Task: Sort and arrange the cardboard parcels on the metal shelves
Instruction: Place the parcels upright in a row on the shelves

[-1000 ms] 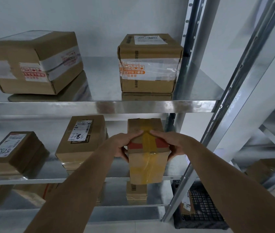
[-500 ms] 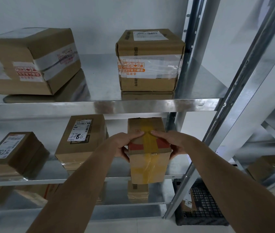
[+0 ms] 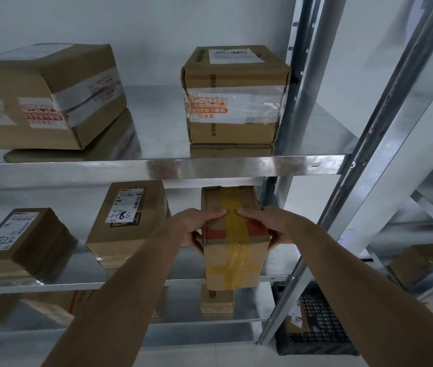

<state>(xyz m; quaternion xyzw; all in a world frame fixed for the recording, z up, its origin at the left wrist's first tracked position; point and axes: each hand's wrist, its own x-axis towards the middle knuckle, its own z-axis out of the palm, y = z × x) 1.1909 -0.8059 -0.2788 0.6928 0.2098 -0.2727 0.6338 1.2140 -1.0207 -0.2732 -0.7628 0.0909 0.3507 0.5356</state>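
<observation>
The yellow-taped parcel sits between both hands at the front edge of the middle shelf, near its right end, its long axis running front to back into the shelf. The left hand grips its left side and the right hand its right, thumbs laid on top by the tape, so both are equally near. Its front end overhangs the shelf edge; whether its base rests on the metal I cannot tell. To its left stands the parcel marked 7786, apart from it, and the right upright post is just beside it. Above, the top shelf carries two larger parcels well apart. White wall behind.
</observation>
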